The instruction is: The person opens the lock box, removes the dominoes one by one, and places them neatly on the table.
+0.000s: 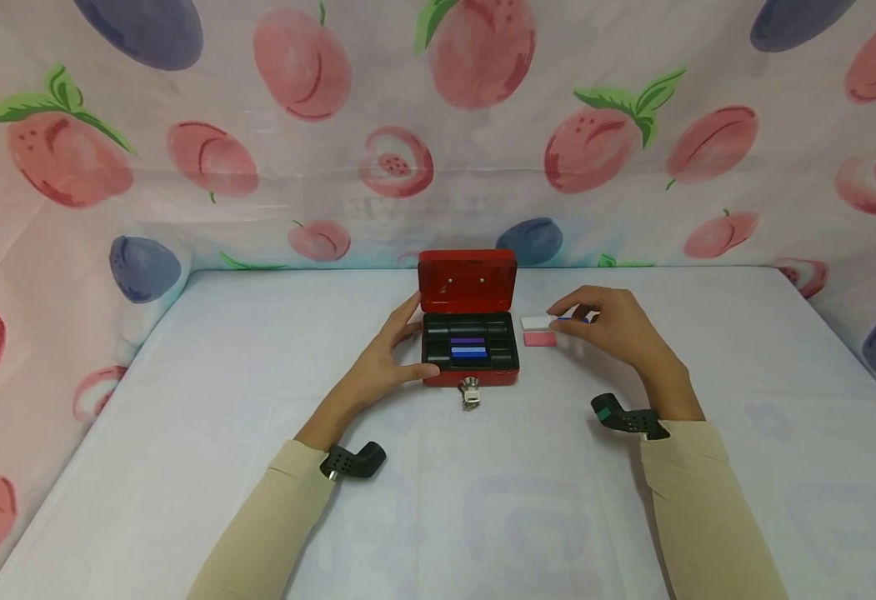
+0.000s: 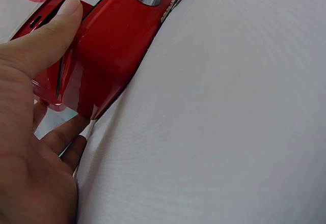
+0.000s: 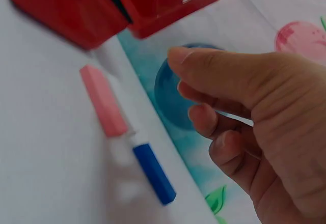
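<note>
A red cash box (image 1: 470, 377) stands with its lid (image 1: 468, 282) raised. Its black tray (image 1: 501, 329) holds a purple bar (image 1: 467, 341) with light-blue and blue bars (image 1: 469, 353) in front. My left hand (image 1: 381, 358) grips the box's left side, thumb over the front corner, fingers along the side and lid edge. To the right of the box lie a white bar (image 1: 535, 323), a pink bar (image 1: 539, 340) and a blue bar (image 3: 154, 173). Over them hovers my right hand (image 1: 613, 323), thumb and index fingertips near the white bar. Nothing shows between its fingers.
Keys (image 1: 471, 403) hang from the lock at the box's front. A white cloth (image 1: 438, 517) covers the table. Behind it rises a fruit-print curtain (image 1: 468, 200). Black wrist mounts (image 1: 628, 417) sit on both forearms.
</note>
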`<state>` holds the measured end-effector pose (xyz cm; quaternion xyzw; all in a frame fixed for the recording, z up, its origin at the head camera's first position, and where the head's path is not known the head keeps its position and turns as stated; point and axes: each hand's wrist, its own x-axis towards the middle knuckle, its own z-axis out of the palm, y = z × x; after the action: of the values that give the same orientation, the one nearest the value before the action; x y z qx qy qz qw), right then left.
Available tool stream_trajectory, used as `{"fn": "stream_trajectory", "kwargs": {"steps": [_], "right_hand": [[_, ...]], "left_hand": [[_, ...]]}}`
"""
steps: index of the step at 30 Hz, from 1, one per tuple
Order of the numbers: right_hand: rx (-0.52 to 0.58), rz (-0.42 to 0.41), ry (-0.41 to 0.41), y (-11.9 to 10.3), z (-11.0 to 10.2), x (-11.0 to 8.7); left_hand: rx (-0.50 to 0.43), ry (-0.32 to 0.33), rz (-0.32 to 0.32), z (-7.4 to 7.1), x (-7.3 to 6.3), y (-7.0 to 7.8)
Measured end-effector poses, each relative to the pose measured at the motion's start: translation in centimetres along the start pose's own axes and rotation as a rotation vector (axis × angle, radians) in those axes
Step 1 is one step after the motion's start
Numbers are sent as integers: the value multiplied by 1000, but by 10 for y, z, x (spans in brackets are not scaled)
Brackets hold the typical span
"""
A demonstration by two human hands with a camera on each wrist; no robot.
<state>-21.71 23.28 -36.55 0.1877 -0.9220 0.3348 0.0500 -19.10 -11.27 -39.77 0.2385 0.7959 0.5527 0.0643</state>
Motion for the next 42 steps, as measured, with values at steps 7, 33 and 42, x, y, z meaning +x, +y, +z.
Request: {"fn": "stream_trajectory", "kwargs": {"steps": [7,33,42], "right_hand": [[53,-16,-1,-19,3,4],[139,-185,-156,-55,51,15],[106,-247,-180,-59,63,17]], "left_hand": [[0,1,-6,1,4,-13],[6,1,-1,1,5,-17],[23,0,9,1,4,-18]]}}
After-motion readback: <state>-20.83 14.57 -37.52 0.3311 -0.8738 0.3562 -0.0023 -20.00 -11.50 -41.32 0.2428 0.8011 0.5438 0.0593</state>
